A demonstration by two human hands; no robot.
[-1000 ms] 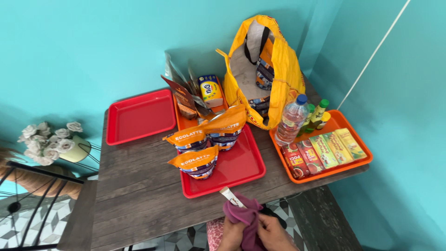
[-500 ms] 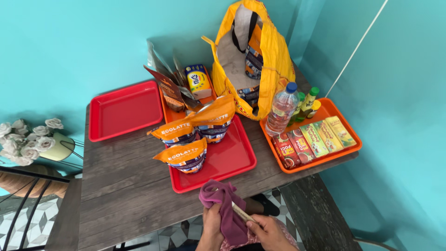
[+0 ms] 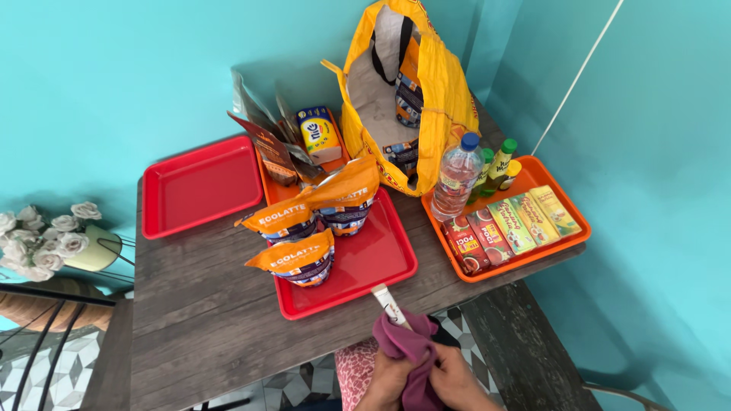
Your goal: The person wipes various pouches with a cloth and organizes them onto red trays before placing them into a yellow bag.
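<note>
At the bottom edge, my left hand (image 3: 388,380) and my right hand (image 3: 457,380) both grip a purple cloth (image 3: 407,346) bunched between them. A thin white sachet stick (image 3: 388,303) pokes up and to the left out of the cloth, its tip over the front edge of the wooden table (image 3: 205,312). Just beyond it lies a red tray (image 3: 381,262) carrying three orange pouches (image 3: 297,259).
An empty red tray (image 3: 202,183) sits at the back left. An orange tray (image 3: 567,236) on the right holds drink cartons (image 3: 510,224) and bottles (image 3: 457,175). A yellow bag (image 3: 426,91) stands at the back, packets (image 3: 289,144) beside it. White flowers (image 3: 46,236) stand left of the table.
The sachet stick, lying across the cloth and pointing down-right half a second ago, now points up-left out of the cloth. My hands shifted right, and the view moved slightly.
</note>
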